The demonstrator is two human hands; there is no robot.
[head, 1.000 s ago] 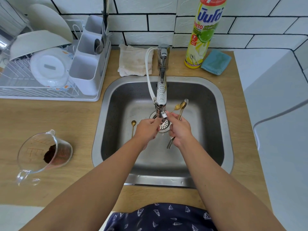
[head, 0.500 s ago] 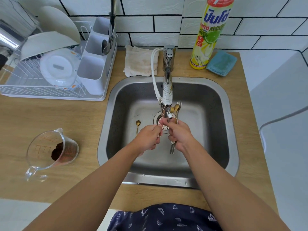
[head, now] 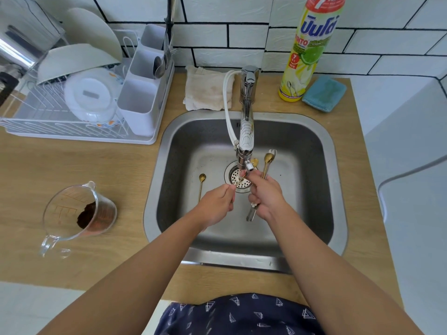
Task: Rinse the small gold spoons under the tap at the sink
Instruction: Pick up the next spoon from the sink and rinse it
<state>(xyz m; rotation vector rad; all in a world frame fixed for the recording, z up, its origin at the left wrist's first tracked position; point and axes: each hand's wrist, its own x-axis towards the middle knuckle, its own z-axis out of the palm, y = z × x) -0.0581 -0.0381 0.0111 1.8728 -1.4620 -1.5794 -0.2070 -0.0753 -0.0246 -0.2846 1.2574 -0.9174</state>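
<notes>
Both hands work over the drain of the steel sink [head: 324, 189], under the tap [head: 246, 131]; the left hand [head: 215, 206] pinches a thin gold spoon handle [head: 241, 181] between closed fingertips. The right hand [head: 266, 197] is curled around a bundle of spoons [head: 268, 160], bowls pointing to the sink's back edge; its fingertips meet the pinched spoon. One more gold spoon [head: 201, 187] lies on the sink floor, left of the drain.

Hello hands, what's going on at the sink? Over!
Left hand pinches one gold spoon under the tap. Right hand holds a spoon bundle. One loose spoon waits in the sink.
</notes>
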